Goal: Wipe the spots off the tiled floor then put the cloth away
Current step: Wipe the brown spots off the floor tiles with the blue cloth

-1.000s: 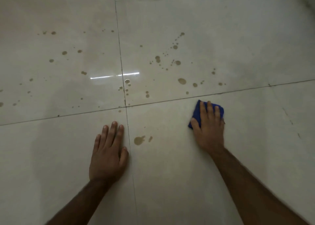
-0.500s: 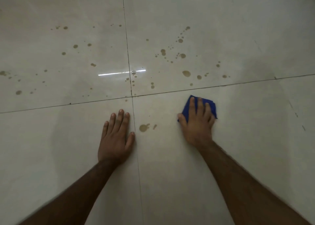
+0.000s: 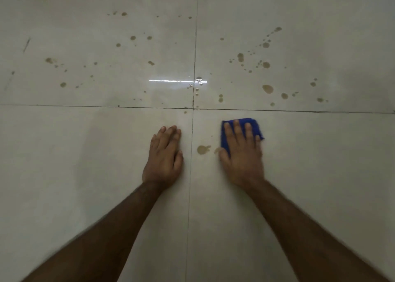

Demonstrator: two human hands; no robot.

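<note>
A folded blue cloth (image 3: pixel 254 123) lies flat on the pale tiled floor (image 3: pixel 320 175), and my right hand (image 3: pixel 242 155) presses down on it with fingers spread. A brown spot (image 3: pixel 202 149) sits just left of the cloth, between my two hands; a smaller smear touches the cloth's left edge. My left hand (image 3: pixel 164 158) rests flat on the floor, fingers together, holding nothing. Many more brown spots are scattered over the two far tiles, such as a large drop (image 3: pixel 267 89) on the far right tile and a pair (image 3: pixel 151 63) on the far left tile.
Dark grout lines cross at a joint (image 3: pixel 193 108) just beyond my hands. A bright strip of reflected light (image 3: pixel 171 81) lies on the glossy far tiles. A short dark scuff (image 3: pixel 26 44) marks the far left tile.
My right hand has slid the cloth leftward toward the near brown spot, now almost touching it. My view has swung so the grout lines sit square. My left hand stays planted.
</note>
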